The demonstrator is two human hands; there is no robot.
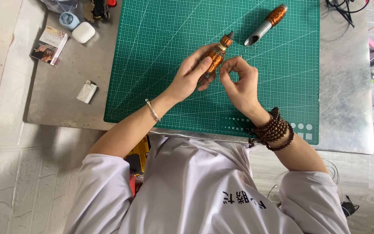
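A: What does the left hand (194, 73) hold?
B: A glossy orange-brown cylindrical tool (217, 55), gripped over the gridded green cutting mat (161, 86).
A: And the right hand (240, 82)?
B: Fingers curled, pinching beside the tool's lower end.

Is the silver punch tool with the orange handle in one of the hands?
No, the silver punch tool with the orange handle lies alone on the green cutting mat.
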